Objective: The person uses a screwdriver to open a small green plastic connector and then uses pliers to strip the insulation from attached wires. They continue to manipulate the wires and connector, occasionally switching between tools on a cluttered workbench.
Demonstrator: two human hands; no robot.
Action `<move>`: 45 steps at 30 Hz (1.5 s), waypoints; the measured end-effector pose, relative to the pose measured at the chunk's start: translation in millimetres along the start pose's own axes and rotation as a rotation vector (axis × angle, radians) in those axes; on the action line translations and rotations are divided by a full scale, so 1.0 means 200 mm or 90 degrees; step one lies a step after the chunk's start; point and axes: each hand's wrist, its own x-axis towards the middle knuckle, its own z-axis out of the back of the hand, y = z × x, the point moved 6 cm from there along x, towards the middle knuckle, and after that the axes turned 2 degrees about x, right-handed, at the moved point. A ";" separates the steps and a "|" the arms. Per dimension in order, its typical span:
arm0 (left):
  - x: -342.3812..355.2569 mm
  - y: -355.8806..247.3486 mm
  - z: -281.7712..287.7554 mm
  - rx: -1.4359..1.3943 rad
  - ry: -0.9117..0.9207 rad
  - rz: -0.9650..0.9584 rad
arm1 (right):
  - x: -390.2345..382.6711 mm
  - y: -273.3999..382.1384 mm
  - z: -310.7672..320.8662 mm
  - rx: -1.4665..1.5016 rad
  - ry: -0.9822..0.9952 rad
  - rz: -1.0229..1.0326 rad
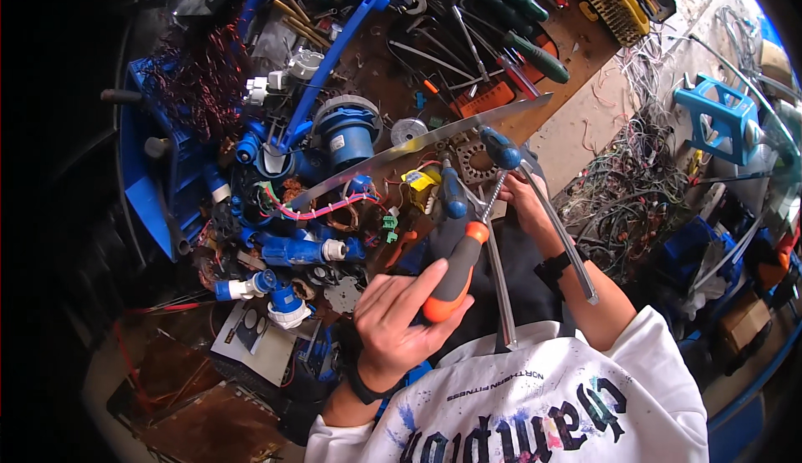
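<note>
Faces tangled reddish wire [200,87], a blue bin [144,166], smooth plastic plugs [292,250], grips an orange-and-grey twisted-shank tool [458,273] in the left hand [393,325], curls the right hand [526,202], hold hard to tell, near its tip, with the brown benchtop's edge [587,66], matted wires [606,200] and a blue stool [714,116] farther right.

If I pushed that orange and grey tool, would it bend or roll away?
The orange and grey tool probably wouldn't bend: its shaft looks like straight metal. It might roll in a curve, since its rounded handle is much fatter. The grey part looks rubbery, so it may not be slippery.
</note>
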 end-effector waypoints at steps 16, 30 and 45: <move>-0.61 0.23 0.03 -0.472 -0.358 0.387 | 0.02 -0.02 0.02 -0.022 -0.023 0.037; -0.70 0.30 0.00 -0.605 -0.379 0.426 | 0.00 -0.04 0.01 0.022 -0.117 0.099; -0.66 0.32 -0.11 -1.079 -0.322 0.538 | -0.08 -0.04 0.05 0.015 -0.109 0.031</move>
